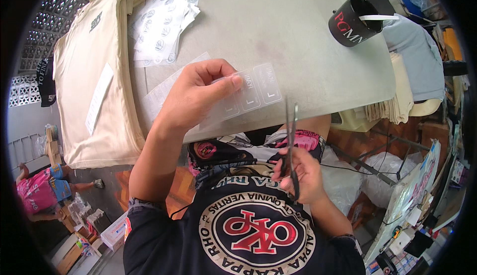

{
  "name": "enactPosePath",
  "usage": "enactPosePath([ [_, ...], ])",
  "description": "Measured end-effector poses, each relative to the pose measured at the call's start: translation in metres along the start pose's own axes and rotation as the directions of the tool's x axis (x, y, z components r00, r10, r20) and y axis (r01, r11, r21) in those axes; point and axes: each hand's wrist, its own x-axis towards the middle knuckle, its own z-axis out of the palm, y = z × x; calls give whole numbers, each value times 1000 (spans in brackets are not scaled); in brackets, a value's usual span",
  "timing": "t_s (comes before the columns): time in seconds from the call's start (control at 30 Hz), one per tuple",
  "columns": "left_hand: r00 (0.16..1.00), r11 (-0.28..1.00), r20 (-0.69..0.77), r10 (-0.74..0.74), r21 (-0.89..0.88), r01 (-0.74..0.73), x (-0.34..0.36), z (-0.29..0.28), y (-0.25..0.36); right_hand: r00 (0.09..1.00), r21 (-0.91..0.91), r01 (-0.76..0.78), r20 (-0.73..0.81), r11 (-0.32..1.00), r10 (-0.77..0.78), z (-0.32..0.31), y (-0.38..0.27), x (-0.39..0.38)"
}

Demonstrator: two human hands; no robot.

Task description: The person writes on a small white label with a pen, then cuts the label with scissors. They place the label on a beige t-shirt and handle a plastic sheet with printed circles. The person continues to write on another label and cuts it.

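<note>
My left hand (194,93) pinches a clear film strip (269,82) between thumb and fingers, over the near edge of the table. White rounded-square prints run along the strip, and its right end sticks out past my thumb. In my right hand (305,175), close to my body, is a pair of scissors (292,138), blades pointing up toward the table. The blades look slightly apart and do not touch the film. Partly hidden behind my left wrist, another translucent sheet (155,97) lies on the table.
A pile of printed sheets (158,29) rests on the grey table (258,21). Left of it, a beige shirt (94,41) hangs over the edge, carrying a white strip (99,98). A black mug (345,21) stands at the far right. Another person (42,190) is at lower left.
</note>
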Motion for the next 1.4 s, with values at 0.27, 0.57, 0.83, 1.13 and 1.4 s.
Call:
enactPosePath([
  [0.27, 995, 998, 88, -54, 22, 52, 9, 13, -1, 997, -32, -17, 76, 999, 20, 8, -1, 17],
  [0.57, 997, 996, 57, -46, 80, 42, 11, 18, 1, 993, -39, -52, 101, 998, 56, 6, -4, 25],
  [0.83, 998, 992, 62, -29, 121, 22, 13, 18, 3, 998, -34, 56, 16, 998, -55, 11, 2, 29],
  [1.13, 999, 990, 31, -34, 135, 29, 11, 19, 4, 1000, -90, 2, -11, 996, -3, 12, 1, 32],
  [1.4, 996, 975, 16, -88, 206, 83, 13, 16, 3, 995, -100, -96, -27, 990, 93, 14, -9, 47],
])
